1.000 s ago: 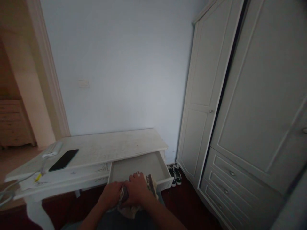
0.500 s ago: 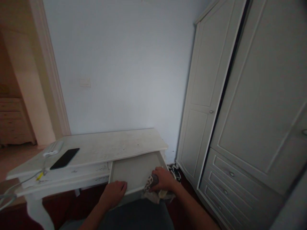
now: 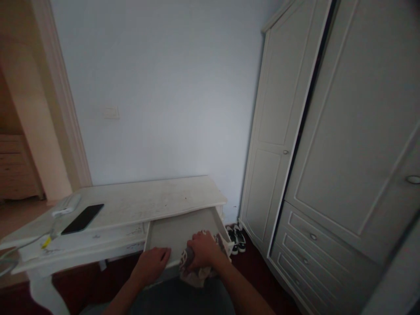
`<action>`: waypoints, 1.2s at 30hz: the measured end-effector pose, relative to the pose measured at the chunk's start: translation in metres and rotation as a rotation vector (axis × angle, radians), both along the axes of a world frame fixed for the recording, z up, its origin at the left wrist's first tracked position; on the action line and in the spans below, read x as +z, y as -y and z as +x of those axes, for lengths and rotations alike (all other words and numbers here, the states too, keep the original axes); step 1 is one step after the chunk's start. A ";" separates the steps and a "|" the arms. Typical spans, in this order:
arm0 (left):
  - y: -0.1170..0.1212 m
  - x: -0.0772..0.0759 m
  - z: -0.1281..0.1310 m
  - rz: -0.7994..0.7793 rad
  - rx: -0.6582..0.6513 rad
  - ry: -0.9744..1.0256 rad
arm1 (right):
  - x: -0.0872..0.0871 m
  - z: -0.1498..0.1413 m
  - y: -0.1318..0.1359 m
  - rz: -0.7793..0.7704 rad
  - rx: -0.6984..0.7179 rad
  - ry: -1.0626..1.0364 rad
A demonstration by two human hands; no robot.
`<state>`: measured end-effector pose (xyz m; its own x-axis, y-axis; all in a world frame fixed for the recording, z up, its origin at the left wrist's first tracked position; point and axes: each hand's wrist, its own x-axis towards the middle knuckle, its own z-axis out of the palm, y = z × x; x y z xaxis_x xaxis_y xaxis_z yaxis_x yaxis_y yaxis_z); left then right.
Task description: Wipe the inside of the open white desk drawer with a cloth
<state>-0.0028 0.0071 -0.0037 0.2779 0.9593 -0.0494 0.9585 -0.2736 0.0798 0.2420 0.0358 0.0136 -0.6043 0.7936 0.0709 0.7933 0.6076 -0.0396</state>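
Note:
A drawer (image 3: 173,234) is pulled out of the white desk (image 3: 154,192), and its pale bottom shows. My left hand (image 3: 151,264) is closed over the drawer's front left corner. In my right hand (image 3: 203,250) is a bunched, patterned brownish cloth (image 3: 197,276), pressed at the drawer's front edge toward the right. Part of the cloth hangs over the front, and my fingers cover some of it.
A dark phone (image 3: 83,218) lies on the desk's left side, near a white power strip (image 3: 66,204) with a cable. Black-and-white shoes (image 3: 236,238) stand on the dark red floor beside the desk. A tall pale wardrobe (image 3: 272,131) rises at the right.
My right hand has moved left along the drawer's front edge with the cloth. My left hand stays at the corner. The view has shifted slightly, and more of the shoes shows.

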 end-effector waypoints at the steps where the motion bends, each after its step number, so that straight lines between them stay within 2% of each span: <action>1: 0.000 -0.001 -0.002 -0.013 -0.031 -0.033 | -0.002 -0.014 0.000 0.012 0.017 0.019; 4: -0.001 -0.004 -0.007 -0.046 -0.107 -0.126 | -0.008 -0.052 0.000 0.038 0.072 0.031; 6: -0.001 -0.005 -0.009 -0.042 -0.120 -0.140 | -0.012 -0.067 0.001 0.045 0.092 0.019; 10: -0.002 -0.007 -0.008 -0.036 -0.128 -0.135 | -0.016 -0.067 0.005 0.043 0.095 -0.041; 13: -0.001 -0.008 -0.005 -0.023 -0.100 -0.079 | -0.017 -0.046 0.007 0.038 0.103 -0.122; 16: 0.003 -0.005 -0.002 -0.009 -0.056 0.023 | -0.014 -0.014 0.005 -0.007 0.084 -0.157; 22: 0.009 0.006 0.004 0.003 0.008 0.118 | 0.004 0.067 -0.003 -0.118 -0.166 -0.173; 25: 0.007 0.004 0.004 0.002 0.023 0.133 | 0.003 0.084 -0.003 -0.100 -0.216 -0.179; 29: 0.004 -0.001 0.000 0.012 0.027 0.107 | -0.003 0.077 -0.004 -0.054 -0.144 -0.144; 31: 0.004 0.000 -0.001 0.016 -0.015 0.091 | -0.004 0.068 -0.005 -0.051 -0.109 -0.120; 33: 0.004 0.002 0.000 0.004 -0.033 0.092 | -0.003 0.053 -0.005 -0.047 -0.078 -0.099; 36: 0.005 0.003 0.000 0.003 0.020 0.150 | -0.005 0.017 -0.004 -0.023 -0.018 -0.069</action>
<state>-0.0030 0.0022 -0.0002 0.2625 0.9649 -0.0063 0.9412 -0.2546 0.2221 0.2586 0.0397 0.0090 -0.5842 0.8062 0.0935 0.7989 0.5915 -0.1089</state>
